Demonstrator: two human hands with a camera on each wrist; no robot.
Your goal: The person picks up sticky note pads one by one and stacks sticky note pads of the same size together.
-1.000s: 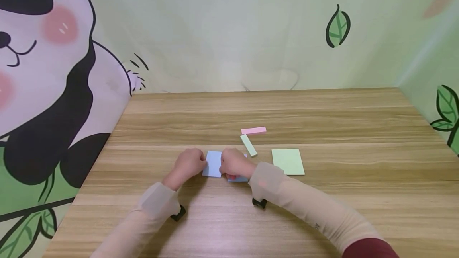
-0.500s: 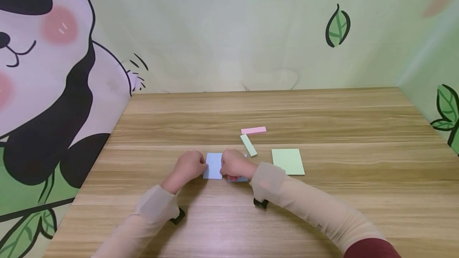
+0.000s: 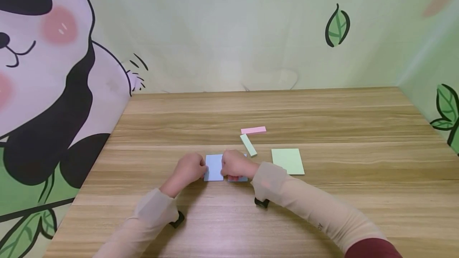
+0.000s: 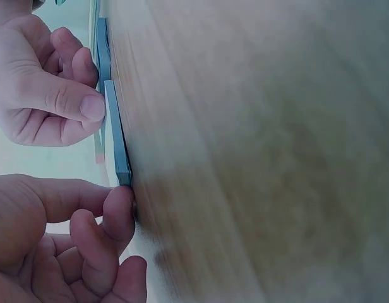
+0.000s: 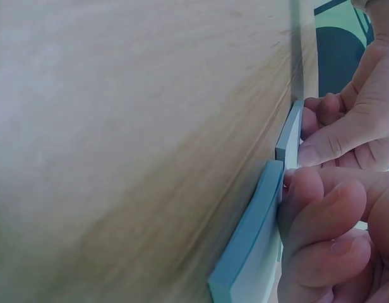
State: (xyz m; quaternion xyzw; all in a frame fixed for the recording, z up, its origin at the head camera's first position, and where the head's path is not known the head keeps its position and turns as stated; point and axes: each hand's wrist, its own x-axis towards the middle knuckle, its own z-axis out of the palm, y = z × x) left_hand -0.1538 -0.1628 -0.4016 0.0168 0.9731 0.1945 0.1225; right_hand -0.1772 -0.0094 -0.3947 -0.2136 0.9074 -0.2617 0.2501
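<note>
Two blue sticky note pads lie side by side on the table in the head view. My left hand [image 3: 190, 167] pinches the left edge of the left blue pad [image 3: 214, 167]. That pad's right edge is held by the thumb and fingers of my right hand [image 3: 237, 163]. The right blue pad [image 3: 242, 179] lies mostly hidden beneath my right hand. In the left wrist view, the left pad's thick edge [image 4: 117, 136] stretches between the fingertips of both hands. The right wrist view shows the right pad [image 5: 245, 243] beside my curled right fingers.
A square green sticky note pad [image 3: 288, 161] lies right of my right hand, near the sleeve. Beyond the hands are a narrow pale green pad [image 3: 248, 145] and a narrow pink pad [image 3: 254, 130]. A wall with a panda picture [image 3: 71, 90] borders the wooden table [image 3: 322, 122].
The left blue pad has slid slightly toward the person and turned straighter, now nearly level with the right blue pad. My left hand has moved slightly nearer with it; the right hand has barely shifted.
</note>
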